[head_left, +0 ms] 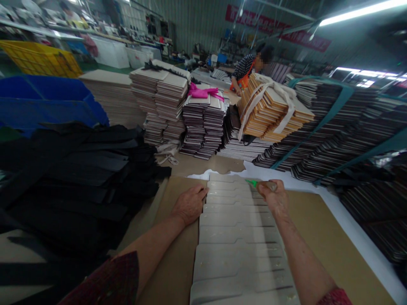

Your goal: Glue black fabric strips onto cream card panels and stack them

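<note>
A long row of overlapping grey-beige pieces (222, 235) with notched edges runs away from me down the middle of the table. Small glossy spots show along both sides of the pieces. My left hand (190, 203) lies at the row's far left edge, its fingers stretched out and the tips touching the pieces. At the far right edge, my right hand (274, 197) is closed around a small brownish squeeze bottle (269, 185) with a green nozzle (251, 182). The nozzle points left, over the far pieces; whether it touches them I cannot tell.
Brown board (173, 245) lies under the row. Black strips (79, 178) are heaped at left, near a blue crate (47, 99). Behind stand stacked panels (203, 123), a tied yellow-edged bundle (273, 110) and dark strapped stacks (333, 123). A co-worker (246, 70) bends over farther back.
</note>
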{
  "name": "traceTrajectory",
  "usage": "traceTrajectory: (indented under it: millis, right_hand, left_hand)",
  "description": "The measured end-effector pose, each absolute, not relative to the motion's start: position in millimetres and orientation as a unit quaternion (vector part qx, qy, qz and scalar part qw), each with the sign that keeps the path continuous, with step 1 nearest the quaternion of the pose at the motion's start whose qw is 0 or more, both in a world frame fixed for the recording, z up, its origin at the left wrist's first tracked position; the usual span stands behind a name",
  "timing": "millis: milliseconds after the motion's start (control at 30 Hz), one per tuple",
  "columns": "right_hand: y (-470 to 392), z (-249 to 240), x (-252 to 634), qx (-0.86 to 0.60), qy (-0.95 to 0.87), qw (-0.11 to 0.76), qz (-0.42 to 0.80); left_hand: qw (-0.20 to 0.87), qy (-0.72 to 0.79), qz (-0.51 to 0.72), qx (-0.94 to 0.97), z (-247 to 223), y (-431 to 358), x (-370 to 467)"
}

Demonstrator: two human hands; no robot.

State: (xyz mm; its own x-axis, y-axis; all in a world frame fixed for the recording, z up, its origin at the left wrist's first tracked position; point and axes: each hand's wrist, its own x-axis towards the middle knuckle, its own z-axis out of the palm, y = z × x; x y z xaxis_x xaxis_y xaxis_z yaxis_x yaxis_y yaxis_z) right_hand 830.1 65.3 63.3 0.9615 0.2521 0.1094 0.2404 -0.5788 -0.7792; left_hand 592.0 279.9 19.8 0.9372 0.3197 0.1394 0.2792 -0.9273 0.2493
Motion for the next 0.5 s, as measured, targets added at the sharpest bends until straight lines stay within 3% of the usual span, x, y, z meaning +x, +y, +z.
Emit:
traceTrajectory:
  millis: [500]
  right_hand:
    - [90.8, 81.5, 805.8, -0.896, -0.137, 0.420, 0.051]
  left_hand:
    - [0.112, 0.162, 0.090, 0.976, 23.3, 277.6, 591.0]
